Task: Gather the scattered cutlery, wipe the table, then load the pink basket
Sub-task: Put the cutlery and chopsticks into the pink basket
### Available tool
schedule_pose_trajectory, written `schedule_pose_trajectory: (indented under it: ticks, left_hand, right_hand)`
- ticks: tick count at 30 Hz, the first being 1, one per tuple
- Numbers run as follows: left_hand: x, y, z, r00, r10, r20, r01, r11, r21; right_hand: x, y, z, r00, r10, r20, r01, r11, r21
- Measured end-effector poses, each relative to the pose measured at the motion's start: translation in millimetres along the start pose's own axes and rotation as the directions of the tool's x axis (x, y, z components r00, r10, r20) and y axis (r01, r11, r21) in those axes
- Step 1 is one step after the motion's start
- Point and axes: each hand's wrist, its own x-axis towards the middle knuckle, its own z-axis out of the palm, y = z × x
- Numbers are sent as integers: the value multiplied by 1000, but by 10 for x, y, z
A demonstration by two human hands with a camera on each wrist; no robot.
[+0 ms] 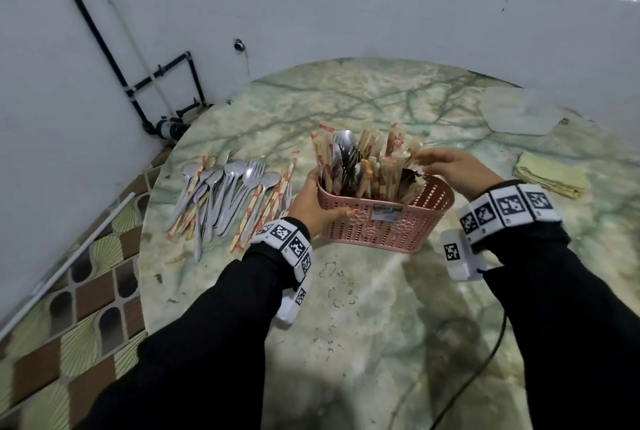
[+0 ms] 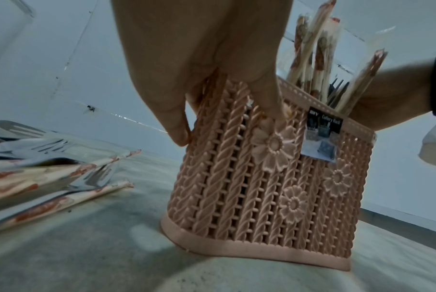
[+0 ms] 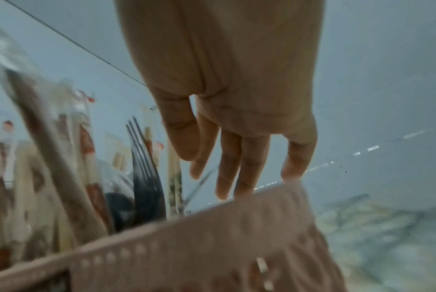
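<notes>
The pink basket (image 1: 381,221) (image 2: 274,177) (image 3: 211,247) stands mid-table, packed with wrapped chopsticks (image 1: 388,159), forks and spoons. My left hand (image 1: 317,202) (image 2: 211,79) grips its left end, thumb on the front wall and fingers round the side. My right hand (image 1: 453,166) (image 3: 236,148) hovers over the basket's right end with straight, spread fingers near the chopstick tops; contact is unclear. A gathered pile of spoons, forks and wrapped chopsticks (image 1: 232,197) (image 2: 37,168) lies on the table left of the basket.
A folded yellow cloth (image 1: 550,175) lies at the right of the round marble table (image 1: 363,308). A clear plastic lid (image 1: 519,110) sits at the back right. White walls close in behind and left; pipes (image 1: 162,83) run in the corner. A black cable (image 1: 467,377) trails front right.
</notes>
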Motion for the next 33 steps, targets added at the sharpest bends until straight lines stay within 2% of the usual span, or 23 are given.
schedule_pose_trajectory:
  ticks: [3, 5, 7, 10, 12, 13, 14, 15, 16, 18, 20, 21, 22, 24, 28, 30, 33]
  left_hand:
    - [-81, -26, -123, 998, -55, 14, 53, 993, 101]
    - [-123, -65, -269, 998, -43, -35, 47, 990, 133]
    - [-168, -98, -495, 989, -9, -145, 27, 992, 121]
    - [-212, -168, -956, 944, 13, -331, 19, 995, 95]
    - [-217, -228, -1253, 913, -4, -408, 40, 996, 81]
    - [-214, -266, -1385, 902, -16, -432, 58, 995, 85]
    - [-206, -308, -1500, 893, -27, -449, 79, 992, 98]
    - [-198, -353, -1605, 888, -36, -459, 101, 988, 117]
    - [-186, -401, -1700, 887, -45, -460, 123, 983, 140]
    - [-158, -507, -1847, 897, -71, -437, 169, 967, 190]
    - [-118, -617, -1942, 910, -96, -403, 206, 949, 240]
    - [-91, -665, -1970, 915, -104, -391, 215, 943, 252]
    - [-59, -705, -1984, 920, -107, -378, 216, 942, 258]
    - [16, -756, -1972, 944, -97, -317, 189, 942, 276]
    - [196, -746, -1805, 992, -91, -89, 117, 926, 358]
    - [311, -731, -1720, 994, -103, -35, 108, 876, 470]
    - [495, -757, -1678, 994, -104, 35, 59, 774, 630]
  right_hand:
    - [-153, -129, -69, 989, -2, -151, -3, 999, -34]
    - [-301, -269, -89, 943, -32, -330, 21, 999, -37]
    - [-453, -448, -55, 849, -115, -516, 77, 993, -95]
    - [-704, -774, 150, 644, -336, -687, 290, 939, -188]
    - [-879, -983, 384, 513, -461, -724, 486, 851, -198]
    - [-947, -1065, 541, 475, -513, -715, 560, 803, -204]
    - [-990, -1123, 721, 464, -552, -692, 612, 765, -200]
    - [-1010, -1174, 920, 487, -575, -658, 645, 744, -172]
    - [-993, -1202, 1123, 540, -578, -612, 655, 745, -126]
    - [-889, -1222, 1538, 698, -534, -476, 602, 798, -12]
    - [-691, -1156, 1941, 874, -395, -283, 430, 900, 72]
    - [-570, -1099, 2125, 933, -307, -187, 327, 941, 87]
    - [-440, -1036, 2291, 969, -221, -111, 231, 969, 86]
    - [-184, -922, 2574, 996, -79, -43, 80, 996, 36]
    - [273, -783, 2952, 994, 104, -37, -107, 990, -87]
    - [483, -739, 3076, 987, 157, -42, -162, 973, -167]
    - [735, -719, 3201, 986, 165, -27, -166, 942, -292]
